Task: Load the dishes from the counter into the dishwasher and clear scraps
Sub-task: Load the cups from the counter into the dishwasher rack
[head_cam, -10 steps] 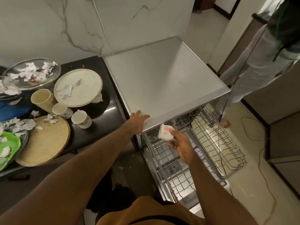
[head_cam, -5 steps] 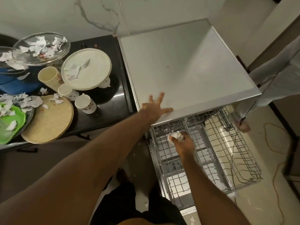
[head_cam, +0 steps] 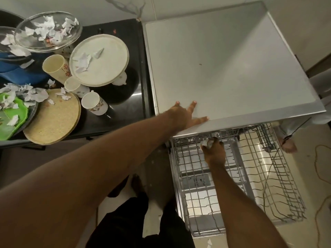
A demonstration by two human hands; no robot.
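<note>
The dishwasher (head_cam: 223, 68) fills the right half of the view, its flat grey top bare and its wire racks pulled out over the floor — the upper rack (head_cam: 206, 194) nearest, the lower rack (head_cam: 279, 176) beyond it to the right. Left of it sits the black counter (head_cam: 123, 111), crowded with dishes. A round woven mat (head_cam: 53, 120) lies at the front edge; behind it a cream plate (head_cam: 102, 59) carries a few paper scraps (head_cam: 83, 62), and a glass bowl (head_cam: 46, 31) at the back is heaped with more. A green plate (head_cam: 10, 120) at the far left is littered too. Between them stand a tall cream tumbler (head_cam: 55, 68), a small cup (head_cam: 73, 85) and a floral mug (head_cam: 95, 104), the mug just beside the mat.

Now the hands. The left hand (head_cam: 186, 116) is flat on the front left corner of the dishwasher top, fingers spread, palm down. The right hand (head_cam: 214, 149) reaches deep into the back of the upper rack, right under the lip of the top, fingers curled around a small white cup (head_cam: 206, 142) — only a sliver of it shows past the knuckles, down among the wires. Whether it rests on the rack I cannot tell.

At the far right a bare foot (head_cam: 288, 146) of a second person stands on the floor.
</note>
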